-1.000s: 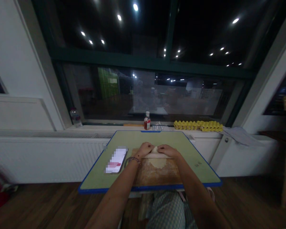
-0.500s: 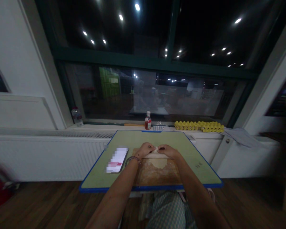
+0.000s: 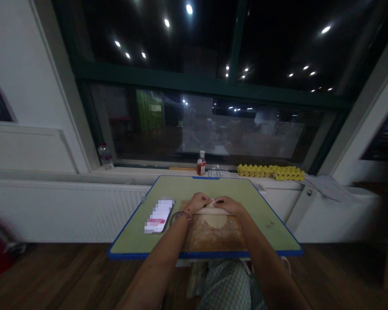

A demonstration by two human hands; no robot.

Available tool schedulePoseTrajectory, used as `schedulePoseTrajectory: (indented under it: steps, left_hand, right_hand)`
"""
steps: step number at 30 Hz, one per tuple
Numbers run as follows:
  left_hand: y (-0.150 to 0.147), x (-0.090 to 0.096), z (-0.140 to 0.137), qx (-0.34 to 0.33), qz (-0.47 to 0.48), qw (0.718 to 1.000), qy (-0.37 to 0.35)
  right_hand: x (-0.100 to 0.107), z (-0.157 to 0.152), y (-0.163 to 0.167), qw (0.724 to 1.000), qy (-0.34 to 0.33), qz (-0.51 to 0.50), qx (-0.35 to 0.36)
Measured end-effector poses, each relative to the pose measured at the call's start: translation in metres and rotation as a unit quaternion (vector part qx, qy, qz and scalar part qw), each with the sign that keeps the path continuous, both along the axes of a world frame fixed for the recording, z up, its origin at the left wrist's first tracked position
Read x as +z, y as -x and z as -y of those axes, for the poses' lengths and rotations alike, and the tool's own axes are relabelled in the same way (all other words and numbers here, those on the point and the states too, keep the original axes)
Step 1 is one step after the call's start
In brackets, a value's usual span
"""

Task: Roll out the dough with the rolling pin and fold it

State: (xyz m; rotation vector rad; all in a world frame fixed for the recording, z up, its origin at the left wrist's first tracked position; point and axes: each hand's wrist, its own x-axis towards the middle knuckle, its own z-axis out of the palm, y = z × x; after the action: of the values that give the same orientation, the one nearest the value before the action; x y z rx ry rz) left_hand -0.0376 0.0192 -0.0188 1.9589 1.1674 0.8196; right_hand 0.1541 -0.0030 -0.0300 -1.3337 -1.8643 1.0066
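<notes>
My left hand (image 3: pixel 198 202) and my right hand (image 3: pixel 228 204) meet over the far part of a wooden board (image 3: pixel 213 240). The fingers of both are closed, pinching a small raised bit of pale dough (image 3: pixel 212 202) between them. Just below the fingertips, a pale roll (image 3: pixel 210 210) lies crosswise; whether it is dough alone or dough around a rolling pin, I cannot tell. A thin flat sheet of dough (image 3: pixel 216 221) shows on the near side of the roll. White flour dusts the board. A beaded bracelet circles my left wrist.
The board lies on a green table (image 3: pixel 139 241) with a blue rim. A phone (image 3: pixel 160 216) is left of the board. On the windowsill behind stand a small bottle of red liquid (image 3: pixel 201 164), a clear plastic bottle (image 3: pixel 105 156) and yellow egg trays (image 3: pixel 270 172).
The camera view has shifted slightly. Both hands keep their place and still pinch the dough, with hardly any finger movement visible.
</notes>
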Motion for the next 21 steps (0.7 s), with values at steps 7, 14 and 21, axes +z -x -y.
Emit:
schedulePoseTrajectory:
  steps: [7, 14, 21]
  left_hand:
    - [0.001, 0.0, 0.0, 0.026, -0.033, 0.999, 0.007]
    - [0.002, -0.007, -0.008, -0.047, -0.062, 0.997, -0.008]
    - [-0.002, 0.001, -0.001, -0.023, -0.09, 0.995, -0.043]
  right_hand:
    - [0.005, 0.0, 0.001, 0.998, -0.01, -0.056, -0.025]
    - [0.013, 0.006, 0.0, 0.999, -0.009, 0.003, -0.049]
    - [0.006, 0.003, 0.003, 0.997, -0.032, 0.016, -0.063]
